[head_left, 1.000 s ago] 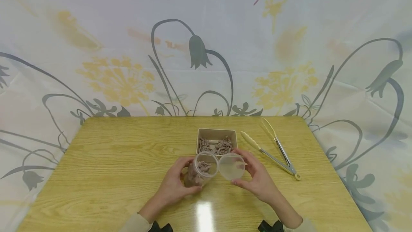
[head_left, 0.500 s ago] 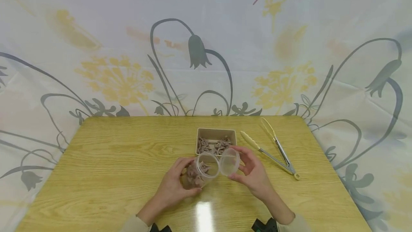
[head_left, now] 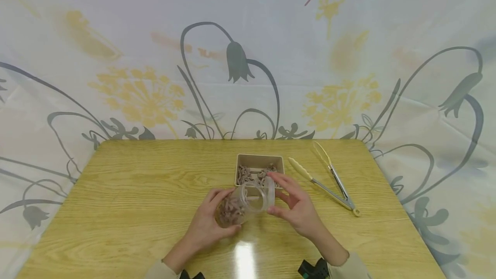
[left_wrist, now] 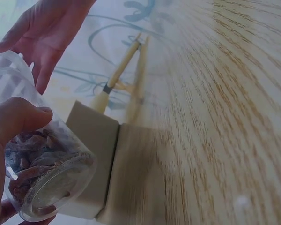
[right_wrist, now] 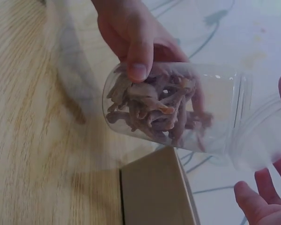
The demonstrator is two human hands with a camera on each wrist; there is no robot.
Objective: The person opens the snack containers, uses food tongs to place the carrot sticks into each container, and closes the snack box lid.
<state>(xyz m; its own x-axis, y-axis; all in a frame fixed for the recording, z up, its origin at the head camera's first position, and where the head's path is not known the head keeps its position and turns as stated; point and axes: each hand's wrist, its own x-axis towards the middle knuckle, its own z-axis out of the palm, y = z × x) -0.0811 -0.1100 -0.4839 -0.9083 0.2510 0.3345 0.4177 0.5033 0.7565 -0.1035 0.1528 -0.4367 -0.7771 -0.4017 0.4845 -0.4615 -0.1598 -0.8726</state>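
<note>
My left hand (head_left: 207, 218) grips a clear plastic jar (right_wrist: 218, 93) by its lower part, tilted with its mouth toward the right. Inside the jar lie brownish, twisted dried pieces (right_wrist: 152, 105). The right hand (head_left: 296, 206) holds a clear round lid (head_left: 270, 193) by its rim, between thumb and fingers. That lid stands on edge at the jar's mouth; whether it touches the rim I cannot tell. Just behind the jar is a beige rectangular box (head_left: 259, 158) with more of the same pieces (head_left: 245, 175) in it. The jar hangs above the table in the right wrist view.
Tongs (head_left: 340, 184) with cream tips lie spread on the wooden table (head_left: 155, 184), right of the box. Behind the table's far edge hangs a cloth (head_left: 248, 98) printed with flowers.
My right hand has moved left and turned the lid from facing me to edge-on, up to the jar's mouth. The jar has tipped slightly further to the right.
</note>
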